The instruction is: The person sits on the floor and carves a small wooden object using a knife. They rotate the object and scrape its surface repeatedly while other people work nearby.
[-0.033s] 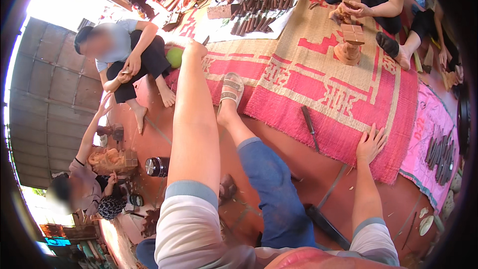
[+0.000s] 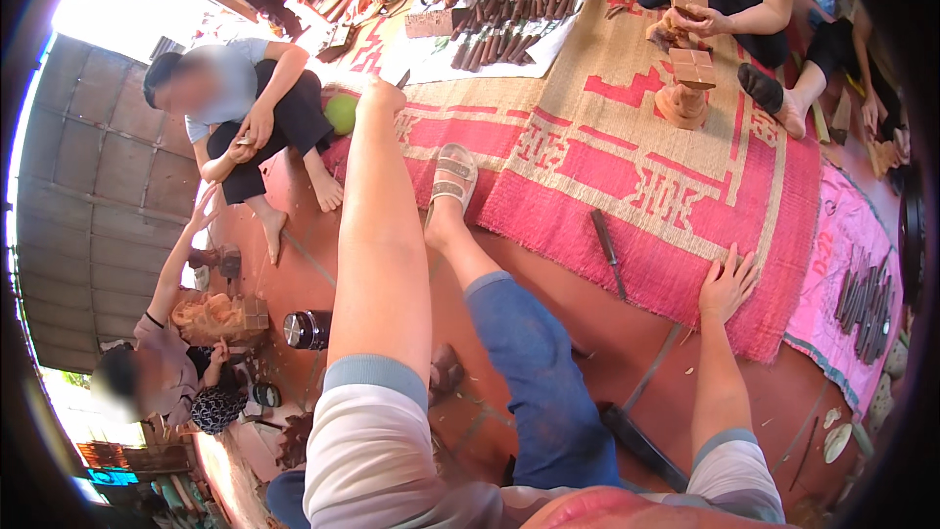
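My right hand (image 2: 728,286) lies palm-down on the red-and-straw woven mat (image 2: 548,223), close to its near right corner; fingers spread, released. My left arm reaches out toward the mat's left edge. A small dark pointed piece (image 2: 403,79) shows just beside my left hand (image 2: 384,98); cannot tell whether those fingers grasp it. Slim dark-handled tool with a narrow blade (image 2: 605,238): on the mat, left of my right hand, tip at the near edge. Beyond the mat's right edge, a pink cloth (image 2: 815,325) carries slim dark-grey rods (image 2: 866,309). Toward the far left corner, brown-handled tools (image 2: 501,37) lie on a white cloth (image 2: 431,67).
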Demonstrator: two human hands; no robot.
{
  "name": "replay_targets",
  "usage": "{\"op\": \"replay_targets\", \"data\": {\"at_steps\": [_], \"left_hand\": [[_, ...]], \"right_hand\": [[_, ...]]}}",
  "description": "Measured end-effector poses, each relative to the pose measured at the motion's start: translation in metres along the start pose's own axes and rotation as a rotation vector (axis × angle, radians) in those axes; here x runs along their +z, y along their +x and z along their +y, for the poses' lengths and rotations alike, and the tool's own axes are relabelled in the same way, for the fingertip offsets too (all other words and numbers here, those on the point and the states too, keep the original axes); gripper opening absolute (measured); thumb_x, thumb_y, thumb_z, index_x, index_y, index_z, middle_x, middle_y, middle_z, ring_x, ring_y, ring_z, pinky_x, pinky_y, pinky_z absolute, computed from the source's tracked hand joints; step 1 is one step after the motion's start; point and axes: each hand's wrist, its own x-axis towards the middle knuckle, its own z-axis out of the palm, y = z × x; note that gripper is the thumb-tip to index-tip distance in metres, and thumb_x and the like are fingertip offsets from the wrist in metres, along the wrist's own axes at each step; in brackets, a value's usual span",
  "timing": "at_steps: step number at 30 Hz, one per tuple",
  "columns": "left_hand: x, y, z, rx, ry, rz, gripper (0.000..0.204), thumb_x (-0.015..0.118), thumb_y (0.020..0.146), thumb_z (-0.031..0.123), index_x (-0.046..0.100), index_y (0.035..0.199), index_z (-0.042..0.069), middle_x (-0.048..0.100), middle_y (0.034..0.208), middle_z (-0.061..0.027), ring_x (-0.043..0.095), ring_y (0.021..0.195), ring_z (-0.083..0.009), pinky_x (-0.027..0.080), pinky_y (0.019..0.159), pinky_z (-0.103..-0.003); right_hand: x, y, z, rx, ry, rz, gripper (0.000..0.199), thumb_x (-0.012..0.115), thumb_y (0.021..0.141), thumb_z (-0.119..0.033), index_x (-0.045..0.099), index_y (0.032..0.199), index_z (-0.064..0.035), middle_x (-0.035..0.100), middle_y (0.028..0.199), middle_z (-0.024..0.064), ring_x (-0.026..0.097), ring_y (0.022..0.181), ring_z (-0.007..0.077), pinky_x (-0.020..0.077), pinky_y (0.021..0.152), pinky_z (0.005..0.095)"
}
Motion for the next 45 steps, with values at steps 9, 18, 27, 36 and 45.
{"op": "replay_targets", "data": {"at_steps": [9,18,27,36,45], "left_hand": [[0.007,0.007,0.005,-0.046,0.055,0.010,0.075,0.046,0.078,0.014,0.009,0.140,-0.003,0.048,0.128,-0.0210,0.050,0.116,-0.0321,0.041,0.095,-0.040],[0.031,0.049,-0.014,-0.078,0.216,-0.023,0.078,0.051,0.079,0.017,0.007,0.142,0.002,0.047,0.131,-0.0161,0.050,0.116,-0.0295,0.042,0.095,-0.041],[0.006,0.016,0.004,-0.110,0.069,-0.029,0.081,0.052,0.077,0.017,0.006,0.142,0.001,0.045,0.132,-0.0178,0.047,0.119,-0.0277,0.040,0.097,-0.039],[0.009,0.030,0.002,-0.108,0.084,-0.059,0.081,0.052,0.075,0.016,0.007,0.141,-0.001,0.047,0.129,-0.0204,0.049,0.118,-0.0292,0.040,0.096,-0.040],[0.008,0.034,0.008,-0.150,0.094,0.046,0.079,0.049,0.079,0.019,0.004,0.143,0.006,0.049,0.129,-0.0155,0.051,0.116,-0.0282,0.042,0.095,-0.041]], "right_hand": [[0.003,0.001,0.000,0.009,-0.018,-0.010,0.049,0.045,0.090,-0.034,0.035,0.137,-0.0258,0.025,0.145,0.0125,0.024,0.131,0.0360,0.0192,0.108,0.0477],[0.001,0.000,-0.003,0.000,-0.026,-0.031,0.049,0.044,0.090,-0.034,0.034,0.137,-0.0254,0.024,0.145,0.0123,0.023,0.132,0.0354,0.0177,0.109,0.0470],[0.000,-0.001,-0.006,0.013,0.010,-0.041,0.050,0.046,0.089,-0.033,0.035,0.137,-0.0252,0.024,0.145,0.0128,0.022,0.133,0.0356,0.0174,0.109,0.0475],[0.001,0.001,-0.006,0.020,0.026,-0.046,0.050,0.046,0.089,-0.034,0.034,0.137,-0.0258,0.023,0.146,0.0120,0.021,0.133,0.0360,0.0170,0.109,0.0482],[0.003,0.000,-0.003,0.025,0.017,-0.046,0.050,0.046,0.089,-0.034,0.035,0.137,-0.0260,0.024,0.145,0.0118,0.022,0.132,0.0359,0.0173,0.109,0.0480]]}}
